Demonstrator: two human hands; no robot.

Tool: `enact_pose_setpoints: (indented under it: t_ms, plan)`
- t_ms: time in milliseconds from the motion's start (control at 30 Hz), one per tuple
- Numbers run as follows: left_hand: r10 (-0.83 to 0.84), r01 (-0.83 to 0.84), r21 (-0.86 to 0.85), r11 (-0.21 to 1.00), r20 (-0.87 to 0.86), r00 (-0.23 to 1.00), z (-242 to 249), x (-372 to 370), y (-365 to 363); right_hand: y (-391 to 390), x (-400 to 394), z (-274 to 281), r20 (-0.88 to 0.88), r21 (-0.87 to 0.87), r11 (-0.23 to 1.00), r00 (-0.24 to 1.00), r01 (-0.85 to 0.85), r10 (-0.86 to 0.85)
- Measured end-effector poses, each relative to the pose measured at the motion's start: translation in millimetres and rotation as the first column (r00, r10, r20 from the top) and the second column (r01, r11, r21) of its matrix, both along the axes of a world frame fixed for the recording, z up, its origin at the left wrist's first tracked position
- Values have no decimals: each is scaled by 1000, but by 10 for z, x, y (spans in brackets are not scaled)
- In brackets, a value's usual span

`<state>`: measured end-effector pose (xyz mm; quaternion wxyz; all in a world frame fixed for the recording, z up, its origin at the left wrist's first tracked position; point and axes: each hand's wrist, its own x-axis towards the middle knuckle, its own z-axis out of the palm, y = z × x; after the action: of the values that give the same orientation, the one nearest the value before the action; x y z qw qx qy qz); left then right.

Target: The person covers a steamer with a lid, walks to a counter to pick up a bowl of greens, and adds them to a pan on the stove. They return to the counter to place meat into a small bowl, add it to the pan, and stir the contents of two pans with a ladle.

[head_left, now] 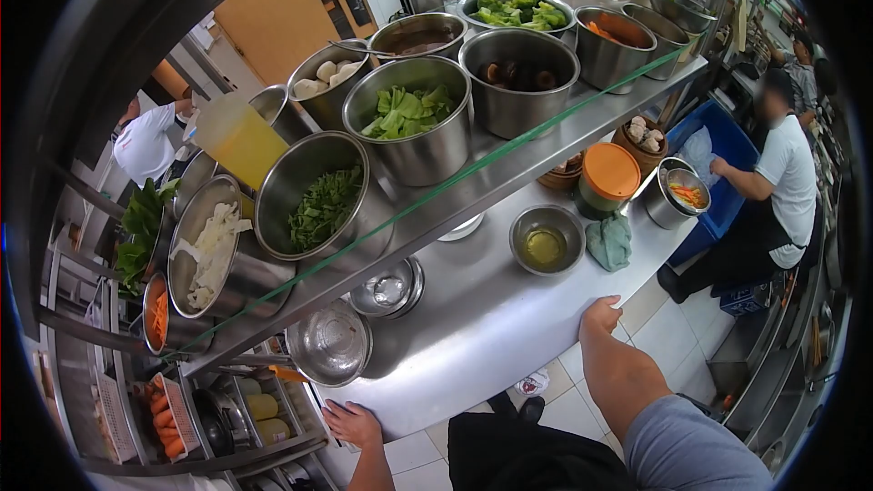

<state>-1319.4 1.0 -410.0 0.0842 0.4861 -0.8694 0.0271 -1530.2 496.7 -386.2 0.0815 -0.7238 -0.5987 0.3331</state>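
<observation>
both hands (355, 425) (bare, nothing held) rest at the steel counter's (436, 345) edge

Bare counter (455, 345) lies open before the steel bowl (546, 240).

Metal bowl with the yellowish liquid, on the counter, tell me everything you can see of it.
The round, silvery metal bowl stands upright and uncovered on the shiny metal counter. It has a thin rim and smooth sides, with clear yellowish liquid pooled at the bottom. A crumpled green cloth lies just right of it in the picture; whether they touch is unclear. Neither hand touches it.
</observation>
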Motion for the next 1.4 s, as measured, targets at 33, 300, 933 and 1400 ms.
enact_pose_setpoints:
  t_ms: [33,300,933,1400]
  plan:
    - [-1,1,-3,1000,1,1000,-2,-2,1,3,1,3,4,2,1000,1000,2,-2]
    - [-9,9,8,1000,-2,1000,75,-28,39,-4,1,2,-4,-3,1000,1000,-9,9]
    - [-4,4,19,1000,10,1000,69,-28,29,16,5,-36,-5,-1,1000,1000,-13,13]
    - [0,0,30,1000,19,1000,109,-37,49,16,-3,-70,-1,9,1000,1000,8,-8]
